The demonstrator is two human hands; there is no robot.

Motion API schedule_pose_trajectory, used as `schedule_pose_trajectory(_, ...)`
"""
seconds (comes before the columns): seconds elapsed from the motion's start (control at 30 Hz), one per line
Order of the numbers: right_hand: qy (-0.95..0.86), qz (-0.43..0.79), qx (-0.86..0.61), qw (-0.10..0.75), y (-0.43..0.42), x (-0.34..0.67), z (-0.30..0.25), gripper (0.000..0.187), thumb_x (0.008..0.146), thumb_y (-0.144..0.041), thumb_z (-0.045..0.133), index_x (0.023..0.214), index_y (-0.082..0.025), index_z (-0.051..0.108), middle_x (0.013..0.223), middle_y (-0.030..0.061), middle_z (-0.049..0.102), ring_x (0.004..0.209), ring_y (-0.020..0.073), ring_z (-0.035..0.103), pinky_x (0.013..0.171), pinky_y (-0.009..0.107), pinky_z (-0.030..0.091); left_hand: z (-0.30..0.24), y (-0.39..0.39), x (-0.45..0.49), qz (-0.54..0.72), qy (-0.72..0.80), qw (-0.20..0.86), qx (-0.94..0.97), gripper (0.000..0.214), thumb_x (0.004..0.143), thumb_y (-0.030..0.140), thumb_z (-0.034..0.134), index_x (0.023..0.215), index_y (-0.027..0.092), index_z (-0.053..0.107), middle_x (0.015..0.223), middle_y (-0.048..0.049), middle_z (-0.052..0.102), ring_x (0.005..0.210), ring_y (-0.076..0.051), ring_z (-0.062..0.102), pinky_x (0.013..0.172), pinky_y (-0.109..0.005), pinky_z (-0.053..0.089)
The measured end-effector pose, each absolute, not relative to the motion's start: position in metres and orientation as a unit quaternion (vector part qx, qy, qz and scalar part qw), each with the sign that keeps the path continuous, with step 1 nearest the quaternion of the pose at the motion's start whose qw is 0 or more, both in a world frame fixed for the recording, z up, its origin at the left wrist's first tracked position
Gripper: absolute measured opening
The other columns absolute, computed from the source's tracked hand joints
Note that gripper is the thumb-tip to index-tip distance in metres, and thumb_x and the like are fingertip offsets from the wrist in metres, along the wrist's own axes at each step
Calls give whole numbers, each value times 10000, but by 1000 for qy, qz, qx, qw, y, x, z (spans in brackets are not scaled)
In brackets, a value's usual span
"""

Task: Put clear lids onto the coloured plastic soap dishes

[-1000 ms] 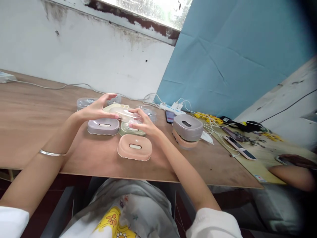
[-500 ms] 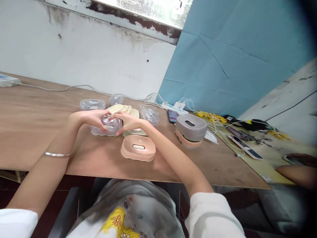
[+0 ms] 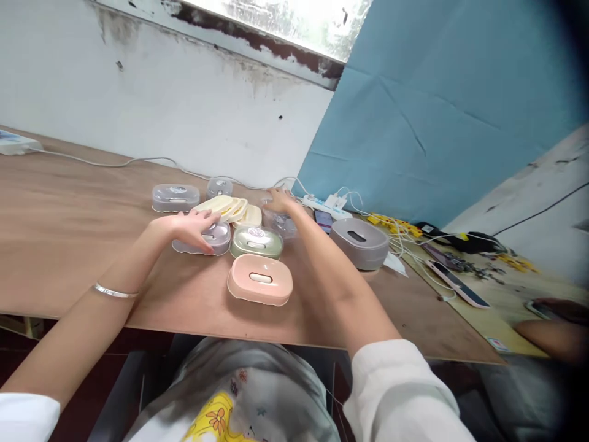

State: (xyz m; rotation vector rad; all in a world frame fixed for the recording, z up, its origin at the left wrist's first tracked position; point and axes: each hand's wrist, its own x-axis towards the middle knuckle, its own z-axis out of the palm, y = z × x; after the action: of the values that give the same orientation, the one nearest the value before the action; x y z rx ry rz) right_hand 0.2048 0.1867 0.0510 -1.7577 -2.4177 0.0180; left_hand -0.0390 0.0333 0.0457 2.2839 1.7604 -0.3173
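Note:
My left hand (image 3: 189, 228) curls over the near left end of a purple soap box with a clear lid (image 3: 212, 238), thumb on top and fingers down its front. Stretched far across the table, my right hand (image 3: 279, 199) lies with fingers flat on a pile of clear plastic lids (image 3: 283, 224). A green soap box with a clear lid (image 3: 256, 242) stands between my hands. Nearer to me is a pink soap box (image 3: 261, 280). Several cream trays (image 3: 230, 209) lean in a row behind the purple box.
Two clear lids (image 3: 175, 197) (image 3: 219, 186) lie at the back left. A grey-purple box (image 3: 361, 243) stands to the right, then a power strip (image 3: 322, 204), cables and a phone (image 3: 453, 282). Another person's arm (image 3: 550, 331) rests at far right. The wooden table (image 3: 69, 245) ends near me.
Both hands pressed a clear lid onto the purple box. My right hand has since left it and reached back to the clear lids; my left hand stays on the box.

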Motion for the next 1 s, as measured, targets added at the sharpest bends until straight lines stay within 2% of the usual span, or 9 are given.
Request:
schedule_pose_trajectory(0.07,-799,24,-597,62,195,206,44,600,813,-456,650,1313,-168,486,1378,161,496,1241,346,480,975,511,413,47,32,-36,-105,605,113,782,1087,653,646,547,1525,225,52,1590,-134,64,1440,-385,71,1105,-577,179)
schedule_pose_trajectory(0.13,-796,37,-602,52,202,205,41,479,866,-447,609,1248,-167,535,1281,116,572,1122,262,576,933,452,469,48,31,-36,-92,604,114,784,1093,630,658,559,1520,226,94,1576,-161,106,1427,-400,119,1086,-563,230)
schedule_pose_trajectory(0.2,-791,38,-609,48,207,203,40,379,906,-404,577,1197,-162,561,1215,87,596,1049,218,606,899,433,499,49,30,-36,-81,603,118,785,1110,596,674,578,1511,225,136,1568,-172,113,1422,-409,132,1078,-544,255)
schedule_pose_trajectory(0.33,-778,15,-626,52,210,198,39,335,911,-380,577,1160,-155,576,1189,80,599,1046,214,601,896,439,501,52,26,-35,-78,598,120,789,1107,567,678,595,1491,219,191,1544,-167,174,1399,-401,196,1074,-529,270)
schedule_pose_trajectory(0.5,-781,-14,-617,94,199,195,42,418,824,-427,644,1091,-107,608,1131,177,635,1067,305,597,868,410,483,56,23,-31,-97,590,127,791,1041,561,660,609,1443,220,275,1461,-157,342,1344,-370,292,1031,-491,340)
schedule_pose_trajectory(0.6,-789,-35,-599,133,184,197,49,415,816,-433,631,1078,-113,602,1118,184,639,1051,331,594,840,410,475,55,23,-30,-98,593,123,790,1016,548,657,617,1413,223,313,1414,-163,401,1303,-387,336,1003,-500,358)
schedule_pose_trajectory(0.77,-795,-98,-548,242,132,206,72,385,868,-439,549,1142,-170,531,1229,124,579,1148,301,505,904,403,440,49,27,-30,-99,595,127,787,1036,514,644,639,1401,216,319,1405,-165,400,1287,-404,349,991,-491,369)
schedule_pose_trajectory(0.87,-787,-125,-492,351,74,218,81,302,837,-412,600,1041,-197,546,1143,86,614,1091,271,529,935,406,432,46,29,-29,-106,593,143,785,1126,497,655,641,1441,188,246,1441,-191,350,1294,-406,350,997,-488,367)
schedule_pose_trajectory(1.0,-776,-70,-462,423,-16,239,72,212,826,-369,621,973,-241,536,1100,58,636,1080,245,567,937,398,452,47,28,-27,-111,583,143,792,1080,516,624,630,1437,192,268,1480,-180,328,1334,-408,308,1012,-486,355)
